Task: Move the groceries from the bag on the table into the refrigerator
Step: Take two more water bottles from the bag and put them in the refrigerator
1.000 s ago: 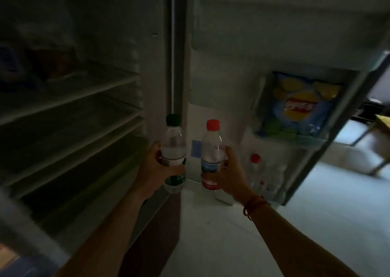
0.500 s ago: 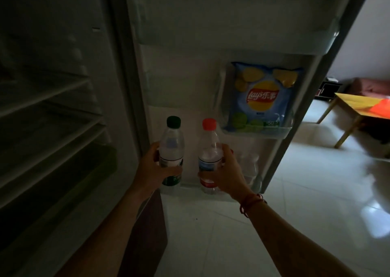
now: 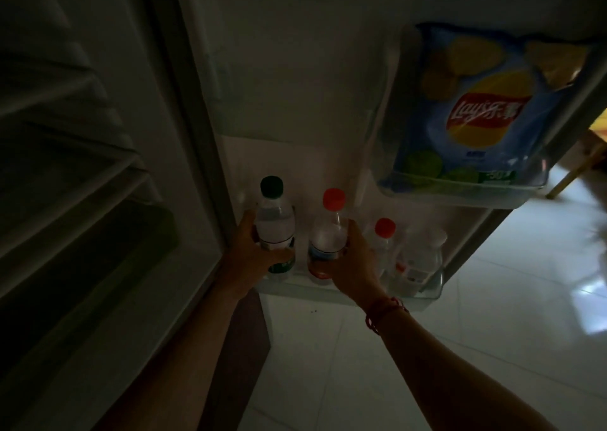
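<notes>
My left hand (image 3: 251, 250) grips a clear water bottle with a green cap (image 3: 274, 225). My right hand (image 3: 353, 259) grips a second water bottle with a red cap (image 3: 328, 233). Both bottles stand upright, side by side, with their bases down in the lowest door shelf (image 3: 423, 294) of the open refrigerator. To their right in the same shelf stand another red-capped bottle (image 3: 382, 243) and a clear bottle (image 3: 418, 261). A blue bag of chips (image 3: 476, 108) sits in the door shelf above.
The dark refrigerator interior with its shelves (image 3: 72, 128) is at the left. White floor tiles (image 3: 492, 299) lie below and to the right. A yellow table leg (image 3: 578, 164) shows past the door's edge.
Both hands have lowered the two bottles into the bottom door shelf. The view has moved closer to the door and tilted down.
</notes>
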### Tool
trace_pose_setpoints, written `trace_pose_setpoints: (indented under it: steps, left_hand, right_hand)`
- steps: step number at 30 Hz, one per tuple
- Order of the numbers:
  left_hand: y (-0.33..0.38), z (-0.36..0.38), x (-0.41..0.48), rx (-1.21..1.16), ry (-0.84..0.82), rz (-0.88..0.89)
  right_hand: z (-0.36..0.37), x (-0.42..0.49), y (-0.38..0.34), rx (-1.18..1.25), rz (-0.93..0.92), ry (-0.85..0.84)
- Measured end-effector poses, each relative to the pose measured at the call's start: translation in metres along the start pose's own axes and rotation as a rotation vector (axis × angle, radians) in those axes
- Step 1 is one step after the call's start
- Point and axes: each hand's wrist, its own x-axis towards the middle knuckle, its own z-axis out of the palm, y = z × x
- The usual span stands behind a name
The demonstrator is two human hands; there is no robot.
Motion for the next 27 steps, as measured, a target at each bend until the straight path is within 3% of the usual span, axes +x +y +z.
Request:
trace_pose_setpoints:
  steps: [11,15,27]
  left_hand:
    - [-0.066,0.014,0.029,0.080,0.008,-0.039]
    - [-0.085,0.013,0.038,0.098,0.013,-0.027]
    - [-0.086,0.016,0.034,0.125,0.000,0.009]
  right_hand:
    - [0.040,0.016,0.041,-0.094,0.043,0.045]
    - [0.048,0.022,0.049,-0.021,0.059,0.068]
    - [0.054,0.022,0.050,-0.070,0.093,0.081]
